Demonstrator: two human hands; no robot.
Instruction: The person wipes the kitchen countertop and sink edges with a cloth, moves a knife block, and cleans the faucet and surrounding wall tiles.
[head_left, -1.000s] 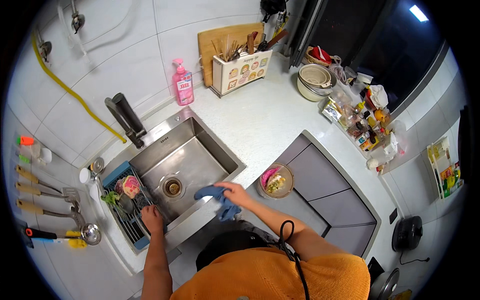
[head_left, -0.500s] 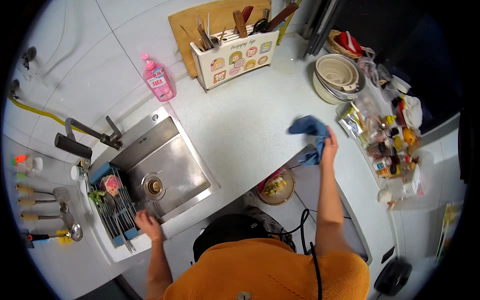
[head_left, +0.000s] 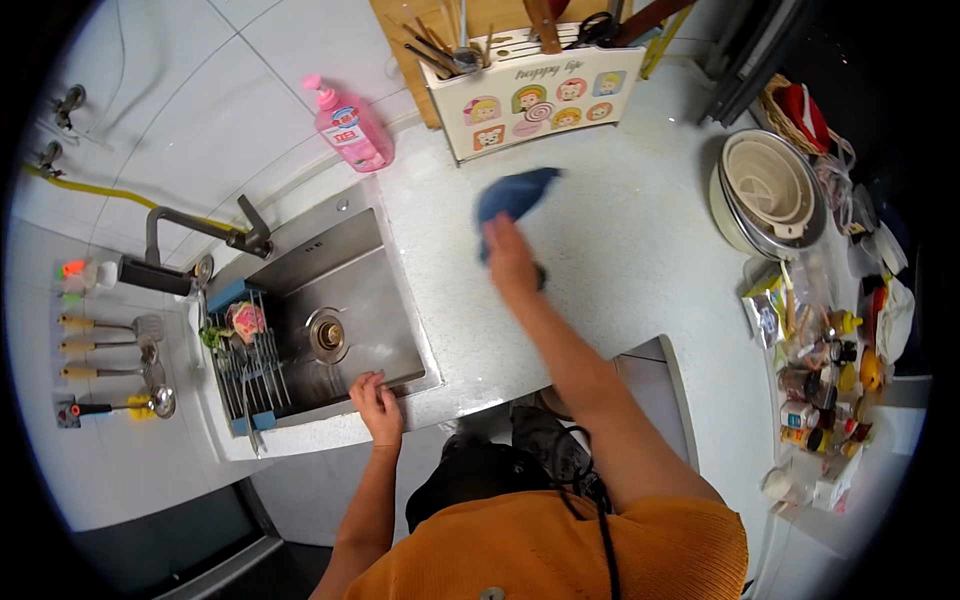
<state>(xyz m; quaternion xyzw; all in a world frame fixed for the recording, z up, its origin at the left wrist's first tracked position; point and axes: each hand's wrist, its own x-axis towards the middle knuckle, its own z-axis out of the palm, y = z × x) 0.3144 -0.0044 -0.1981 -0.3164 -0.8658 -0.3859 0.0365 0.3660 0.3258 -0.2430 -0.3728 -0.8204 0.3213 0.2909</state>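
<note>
My right hand presses a blue cloth onto the white speckled counter, just in front of the white utensil holder with cartoon pictures. The cloth sticks out past my fingers toward the wall. My left hand rests on the front rim of the steel sink, fingers curled over the edge, holding nothing else.
A pink soap bottle stands behind the sink beside the dark tap. A dish rack sits in the sink's left side. Stacked bowls and several jars and packets crowd the counter's right. Ladles hang on the left wall.
My right hand has swept the blue cloth from the sink's front edge, out to the right, then back across the counter toward the utensil holder. My left hand stays on the sink rim.
</note>
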